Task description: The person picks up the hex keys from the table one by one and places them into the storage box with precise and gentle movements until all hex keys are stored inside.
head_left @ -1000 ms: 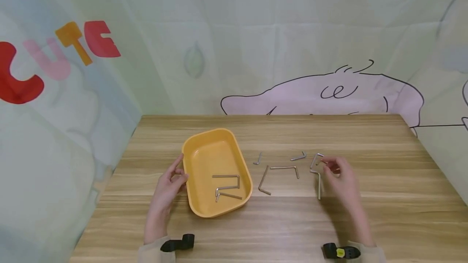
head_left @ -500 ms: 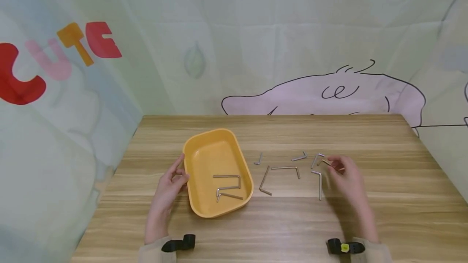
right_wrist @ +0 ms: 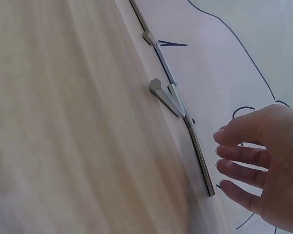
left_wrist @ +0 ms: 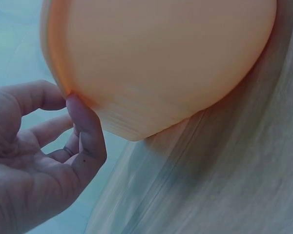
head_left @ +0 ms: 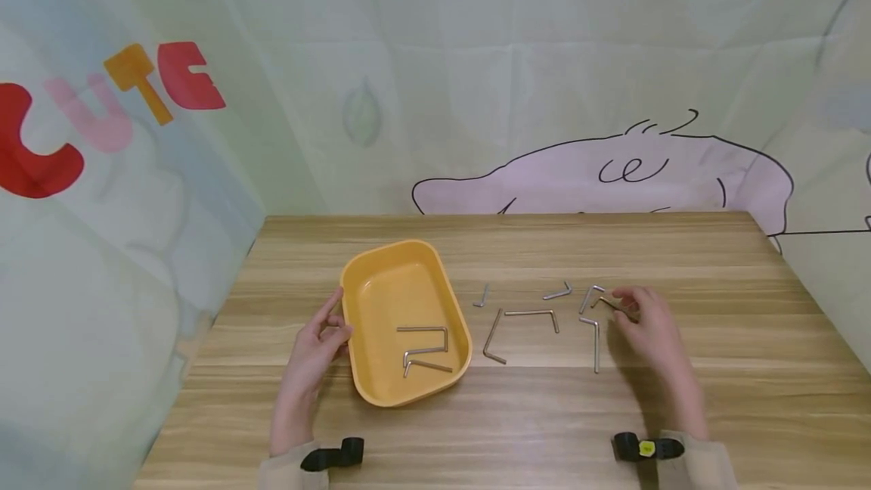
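Observation:
My left hand point(head_left: 314, 350) pinches the left rim of a yellow plastic tray point(head_left: 364, 392) between thumb and fingers; the left wrist view shows this grip close up. Inside the tray lie several L-shaped hex keys point(head_left: 425, 328). Over on the right, my right hand point(head_left: 646, 324) hovers beside a brownish hex key point(head_left: 615, 307), whose far end it partly overlaps in the head view. In the right wrist view its fingers are loosely bent, apart from the hex keys point(right_wrist: 200, 156), with nothing between them.
Two silver hex keys point(head_left: 596, 346) lie just left of the right hand. Between tray and hand several more are spread: a long one point(head_left: 527, 313), an angled one point(head_left: 493, 335) and smaller ones point(head_left: 558, 295). A printed cloth point(head_left: 463, 97) hangs behind the wooden table point(head_left: 517, 429).
My right hand has shifted slightly right and let go of the brownish hex key, which now lies a little apart from the silver ones. The left hand and tray stay put.

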Demonstrator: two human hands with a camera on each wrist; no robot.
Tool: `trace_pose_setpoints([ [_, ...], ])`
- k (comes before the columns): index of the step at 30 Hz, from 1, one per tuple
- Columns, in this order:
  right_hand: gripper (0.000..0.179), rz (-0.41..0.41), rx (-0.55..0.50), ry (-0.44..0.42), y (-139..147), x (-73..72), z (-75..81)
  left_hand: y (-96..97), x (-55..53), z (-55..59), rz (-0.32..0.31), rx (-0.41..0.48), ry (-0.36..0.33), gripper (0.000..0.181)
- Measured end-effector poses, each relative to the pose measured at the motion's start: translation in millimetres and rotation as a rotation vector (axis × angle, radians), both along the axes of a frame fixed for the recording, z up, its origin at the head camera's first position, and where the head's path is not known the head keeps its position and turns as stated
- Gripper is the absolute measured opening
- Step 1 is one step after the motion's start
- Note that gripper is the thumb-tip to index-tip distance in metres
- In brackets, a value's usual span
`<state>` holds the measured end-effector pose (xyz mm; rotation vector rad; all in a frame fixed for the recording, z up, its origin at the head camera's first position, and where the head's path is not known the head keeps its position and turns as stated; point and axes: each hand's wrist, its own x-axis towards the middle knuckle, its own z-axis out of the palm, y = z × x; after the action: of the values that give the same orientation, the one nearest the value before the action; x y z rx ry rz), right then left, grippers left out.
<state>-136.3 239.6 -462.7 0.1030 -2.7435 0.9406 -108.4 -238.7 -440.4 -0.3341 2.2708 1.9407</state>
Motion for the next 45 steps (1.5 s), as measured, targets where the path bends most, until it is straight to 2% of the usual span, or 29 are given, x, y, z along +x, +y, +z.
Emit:
trace_pose_setpoints([
  [6,0.028,-0.016,0.061,-0.039,5,-2.7,1.7,1.2,-0.6,0.5,-0.001,0.002,-0.009,0.063],
  [14,0.028,0.001,0.080,-0.099,7,-7.4,5.2,2.5,-1.2,1.2,-0.002,0.008,-0.009,0.063],
  [29,0.028,0.020,0.083,-0.139,15,-16.0,3.0,5.5,-3.6,0.7,-0.004,0.003,-0.009,0.063],
  [45,0.020,0.027,0.114,-0.161,9,-18.9,-2.8,-1.6,-1.5,-0.3,-0.025,0.001,0.003,0.064],
])
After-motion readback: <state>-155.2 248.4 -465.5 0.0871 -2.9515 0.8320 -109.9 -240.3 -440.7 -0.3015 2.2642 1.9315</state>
